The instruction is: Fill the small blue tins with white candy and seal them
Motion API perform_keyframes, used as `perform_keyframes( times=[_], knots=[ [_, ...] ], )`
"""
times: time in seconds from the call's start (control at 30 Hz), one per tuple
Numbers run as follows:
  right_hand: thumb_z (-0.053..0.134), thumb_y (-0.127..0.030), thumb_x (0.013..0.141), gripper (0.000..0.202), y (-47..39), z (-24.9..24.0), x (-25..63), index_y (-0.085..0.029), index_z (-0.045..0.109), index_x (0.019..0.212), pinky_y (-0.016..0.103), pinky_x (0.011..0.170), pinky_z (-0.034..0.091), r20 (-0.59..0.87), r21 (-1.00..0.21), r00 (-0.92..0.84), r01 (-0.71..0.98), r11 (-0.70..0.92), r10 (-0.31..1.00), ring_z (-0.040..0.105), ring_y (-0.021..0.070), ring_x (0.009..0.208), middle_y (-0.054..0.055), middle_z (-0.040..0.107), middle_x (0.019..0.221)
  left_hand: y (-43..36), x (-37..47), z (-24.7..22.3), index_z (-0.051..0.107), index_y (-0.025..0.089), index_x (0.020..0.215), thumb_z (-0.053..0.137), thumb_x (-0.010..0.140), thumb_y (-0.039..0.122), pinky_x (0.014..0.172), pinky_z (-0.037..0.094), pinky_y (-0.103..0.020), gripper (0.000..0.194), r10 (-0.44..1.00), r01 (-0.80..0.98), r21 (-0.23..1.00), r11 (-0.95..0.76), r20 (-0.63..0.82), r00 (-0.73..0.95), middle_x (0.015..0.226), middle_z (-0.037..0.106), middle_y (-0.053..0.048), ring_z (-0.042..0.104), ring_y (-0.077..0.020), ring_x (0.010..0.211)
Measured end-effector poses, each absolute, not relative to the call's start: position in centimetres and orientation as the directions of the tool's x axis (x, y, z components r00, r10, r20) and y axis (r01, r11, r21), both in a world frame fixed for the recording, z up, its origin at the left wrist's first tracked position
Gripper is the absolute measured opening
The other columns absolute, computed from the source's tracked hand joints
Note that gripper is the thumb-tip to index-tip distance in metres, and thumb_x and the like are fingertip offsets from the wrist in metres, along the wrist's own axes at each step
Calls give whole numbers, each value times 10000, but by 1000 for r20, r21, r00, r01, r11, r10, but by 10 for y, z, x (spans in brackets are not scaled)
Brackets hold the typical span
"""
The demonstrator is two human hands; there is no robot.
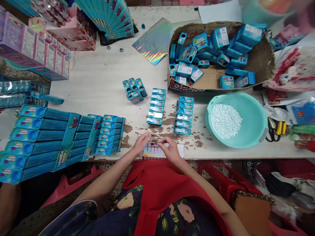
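My left hand [142, 143] hovers over the front of the table, its fingers stretched out toward the right. My right hand [170, 149] faces it with thumb and forefinger pinched together; whatever may be between them is too small to make out. Below both hands, at the table's front edge, lies a shiny rainbow-silver piece with lines across it [157, 153], partly hidden by my hands. Just beyond stand two short rows of small blue candy boxes, a left row [156, 106] and a right row [184, 115]. Several loose blue boxes [135, 96] stand farther back.
A turquoise basin [253, 121] with white candies [225, 121] stands to the right. Behind it is a cardboard box [209, 77] of jumbled blue boxes. Packed blue rows [64, 137] fill the left edge. A holographic sheet [155, 41] lies at the back.
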State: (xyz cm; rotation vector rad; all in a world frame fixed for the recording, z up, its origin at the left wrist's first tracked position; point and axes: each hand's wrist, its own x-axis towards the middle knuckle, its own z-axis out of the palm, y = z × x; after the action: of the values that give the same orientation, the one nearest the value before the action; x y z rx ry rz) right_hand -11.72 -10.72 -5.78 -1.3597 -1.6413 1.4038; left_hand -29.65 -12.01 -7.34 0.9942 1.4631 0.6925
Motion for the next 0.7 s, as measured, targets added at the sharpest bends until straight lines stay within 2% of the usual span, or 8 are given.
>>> perform_keyframes(
  times=[0.1,0.17,0.23,0.3,0.4,0.47,0.57,0.7],
  knots=[
    [645,-348,778,164,-93,-46,-106,-205,594,716,280,670,462,-206,-948,-168,279,-154,964,578,153,670,-14,622,685,-112,-275,-60,592,163,830,596,744,453,683,463,-266,302,828,79,859,505,-508,238,772,631,-28,591,-158,732],
    [647,-350,765,167,-83,-44,-99,-200,593,714,278,665,461,-220,-941,-66,279,-194,973,573,152,666,-12,620,686,-99,-264,-59,572,156,751,593,746,439,591,446,-245,284,797,100,836,540,-546,260,651,591,2,551,-122,587],
    [641,-358,762,177,-71,-48,-93,-195,588,714,275,654,457,-221,-932,33,287,-222,975,561,149,654,-11,608,682,-79,-254,-59,576,152,772,528,793,434,542,427,-231,287,804,133,845,518,-534,260,619,570,12,525,-104,525],
    [629,-364,770,182,-54,-54,-88,-192,588,726,276,668,452,-182,-925,132,313,-215,974,553,151,672,-9,598,693,-53,-245,-57,581,157,897,475,829,407,533,418,-223,280,838,178,883,435,-469,279,631,572,20,527,-102,518],
    [625,-362,771,182,-21,-62,-79,-188,596,729,291,737,442,-47,-905,267,396,-154,963,546,168,778,16,586,788,-9,-230,-52,514,185,1047,410,858,333,550,407,-224,262,900,281,921,270,-345,267,628,563,38,528,-115,539],
    [628,-346,765,172,2,-65,-74,-185,598,714,309,783,428,29,-871,330,471,-138,944,530,183,834,34,565,837,18,-220,-51,488,196,1037,386,860,281,570,395,-232,222,929,388,905,172,-281,243,604,541,43,519,-131,558],
    [613,-301,770,129,26,-69,-69,-186,601,713,354,856,388,52,-787,375,586,-194,925,498,213,904,55,555,881,45,-209,-60,474,199,1025,351,868,236,613,389,-260,203,944,518,853,66,-222,244,623,531,27,518,-158,597],
    [609,-244,752,69,39,-80,-68,-180,601,725,385,889,356,31,-714,392,652,-254,919,467,242,955,88,539,953,59,-201,-81,444,188,1050,325,881,210,636,389,-281,208,947,572,818,57,-226,228,650,528,13,515,-174,615]
  ],
)
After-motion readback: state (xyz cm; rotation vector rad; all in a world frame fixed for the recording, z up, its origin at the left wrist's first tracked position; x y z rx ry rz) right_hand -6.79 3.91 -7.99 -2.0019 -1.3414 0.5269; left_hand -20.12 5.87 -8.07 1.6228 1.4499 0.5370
